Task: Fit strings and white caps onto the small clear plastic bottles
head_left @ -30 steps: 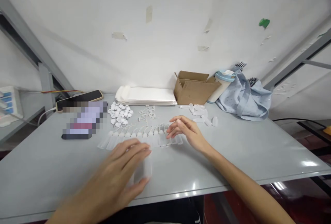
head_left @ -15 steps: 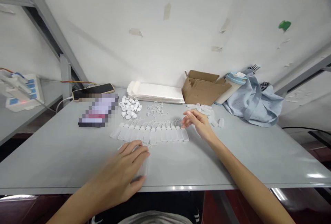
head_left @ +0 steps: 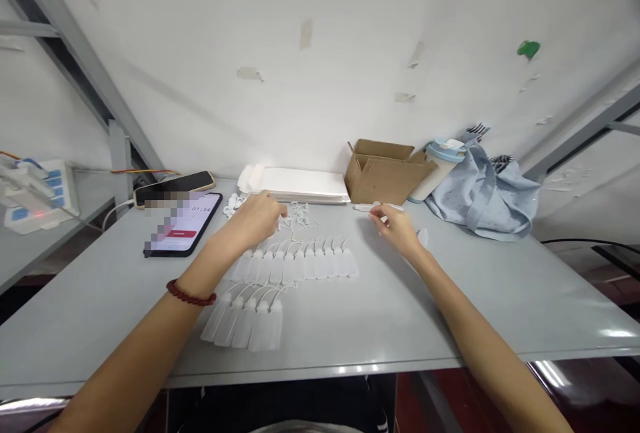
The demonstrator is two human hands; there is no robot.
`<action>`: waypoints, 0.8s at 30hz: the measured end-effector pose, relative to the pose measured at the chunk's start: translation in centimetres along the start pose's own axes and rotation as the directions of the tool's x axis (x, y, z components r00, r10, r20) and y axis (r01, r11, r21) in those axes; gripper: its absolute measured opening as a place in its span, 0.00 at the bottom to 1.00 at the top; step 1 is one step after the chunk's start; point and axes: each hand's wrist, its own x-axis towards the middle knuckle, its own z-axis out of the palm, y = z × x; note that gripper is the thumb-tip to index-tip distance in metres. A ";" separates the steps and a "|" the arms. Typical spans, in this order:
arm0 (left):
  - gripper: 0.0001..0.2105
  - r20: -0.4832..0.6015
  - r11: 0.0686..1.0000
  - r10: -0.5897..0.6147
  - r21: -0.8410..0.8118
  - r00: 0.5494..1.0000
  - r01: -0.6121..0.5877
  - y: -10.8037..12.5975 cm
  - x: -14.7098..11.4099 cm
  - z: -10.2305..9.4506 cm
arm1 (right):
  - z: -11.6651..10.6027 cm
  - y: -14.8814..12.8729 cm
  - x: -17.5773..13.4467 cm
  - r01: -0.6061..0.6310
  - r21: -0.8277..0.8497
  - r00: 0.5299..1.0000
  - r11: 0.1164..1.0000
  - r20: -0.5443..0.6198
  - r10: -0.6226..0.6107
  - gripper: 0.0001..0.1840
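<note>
My left hand [head_left: 257,218] reaches over the small white caps [head_left: 233,205] and the thin white straps [head_left: 300,214]. Its fingers are bent together at the straps; whatever is between the fingertips is hidden. At the loose translucent tubes [head_left: 365,207], my right hand [head_left: 395,227] has thumb and fingers closed in a pinch, its contents unclear. Between the hands lies a row of translucent tubes [head_left: 320,263] with thin looped straps at their tops. Closer to me, a shorter row of strapped tubes [head_left: 245,325] lies side by side.
A white stack of flat boxes [head_left: 300,183], an open cardboard box [head_left: 383,176], a lidded cup [head_left: 435,169] and a blue bag [head_left: 480,199] line the wall. Two phones, one lit [head_left: 187,223] and one dark [head_left: 175,187], lie left. A power strip [head_left: 43,196] stands beyond.
My left hand has moved from the short front row up to the caps and straps, uncovering that row. My right hand has shifted from the long row's right end to the loose tubes.
</note>
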 end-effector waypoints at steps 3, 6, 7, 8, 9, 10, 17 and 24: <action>0.16 0.037 1.000 0.030 -0.011 0.999 -0.030 -1.4 0.0 2.0 | -0.5 0.9 0.2 0.035 -0.135 0.999 0.990 0.029 -0.031 0.08; 0.13 0.044 0.998 0.057 -0.043 0.997 -0.055 -1.9 -0.4 3.3 | -0.9 1.5 0.4 0.053 -0.239 0.997 0.970 0.065 -0.038 0.11; 0.13 0.044 0.996 0.062 -0.060 0.997 -0.060 -1.9 -0.5 3.5 | -0.9 1.7 0.4 0.057 -0.266 0.996 0.962 0.078 -0.038 0.12; 0.12 0.040 0.995 0.064 -0.078 0.997 -0.061 -1.9 -0.6 3.6 | -1.0 1.8 0.5 0.061 -0.290 0.995 0.955 0.090 -0.036 0.13; 0.12 0.033 0.994 0.062 -0.096 0.998 -0.059 -2.0 -0.7 3.6 | -1.0 2.0 0.5 0.064 -0.312 0.994 0.948 0.101 -0.034 0.14; 0.13 0.024 0.992 0.056 -0.111 0.998 -0.053 -2.0 -0.8 3.5 | -1.0 2.1 0.6 0.068 -0.331 0.993 0.941 0.110 -0.033 0.15; 0.13 -0.231 0.982 -0.077 -0.187 0.970 0.033 -1.9 -1.6 1.6 | -0.3 1.7 0.6 0.091 -0.423 0.991 0.902 0.132 -0.038 0.16; 0.09 -0.290 0.961 -0.206 -0.240 0.935 0.137 -0.8 -1.3 1.5 | 1.2 0.8 0.7 0.114 -0.454 0.982 0.884 0.185 -0.032 0.17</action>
